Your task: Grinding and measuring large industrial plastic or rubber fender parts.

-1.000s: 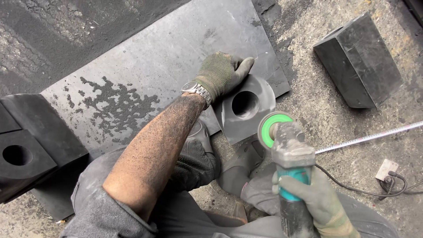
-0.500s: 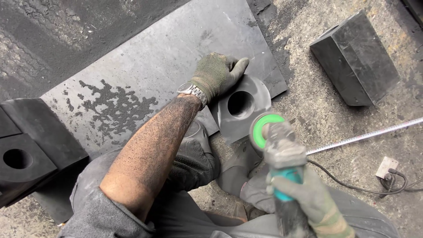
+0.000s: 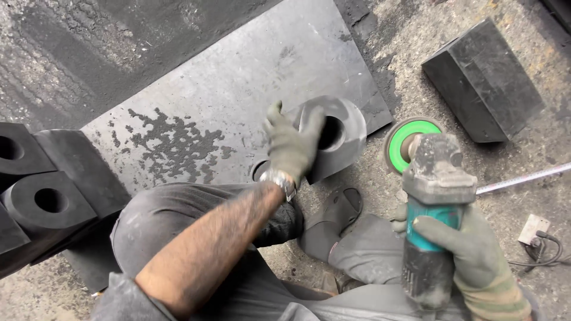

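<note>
1. Two dark blocks with round holes [image 3: 50, 199] lie stacked well to the left of the left hand, at the edge of the floor.
2. Just left of and behind the left hand spreads a flat dark sheet [image 3: 196, 101] with a flaky, blotched patch on it.
3. Gloved and bent at the wrist, the left hand [image 3: 291, 148] has its fingers curled over the rim of a grey piece with a round hole [image 3: 342, 134], gripping it and tipping it up on edge on the sheet's near right corner.
4. Between the two hands, a bit right of the piece, sits the green-backed disc [image 3: 410, 139] of an angle grinder [image 3: 437, 208], clear of the piece.
5. Closed tight around the grinder's teal body, the gloved right hand [image 3: 476, 261] holds the tool upright.
6. Beyond the right hand, up and to the right, a solid dark block [image 3: 482, 80] rests on the gritty floor [image 3: 535, 160].
</note>
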